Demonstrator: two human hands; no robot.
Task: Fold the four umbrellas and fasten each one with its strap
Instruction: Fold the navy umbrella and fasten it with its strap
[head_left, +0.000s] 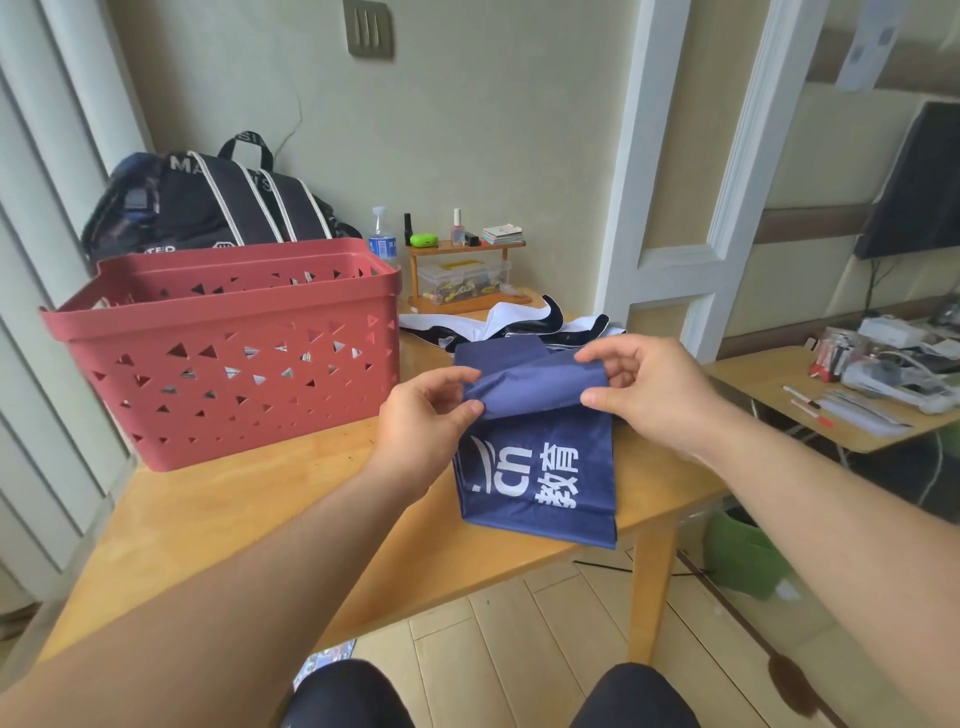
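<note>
While the blue umbrella (540, 467) lies on the table (218, 519) w/ its long side pointing away from the person, the left hand (421, 415) & right hand (639, 384) each pinch its raised flap — one per side, about equally close.

A light wooden table (218, 525) with a square leg carries a red plastic basket (228, 353) pierced with triangular holes at its left, a black backpack with white stripes (218, 202) behind it, and a small wooden two-tier shelf (467, 275) at the far edge — a white-and-dark folded umbrella (509, 322) lies before the shelf, and a navy-blue fabric umbrella with white print (540, 467) lies near the right edge
</note>
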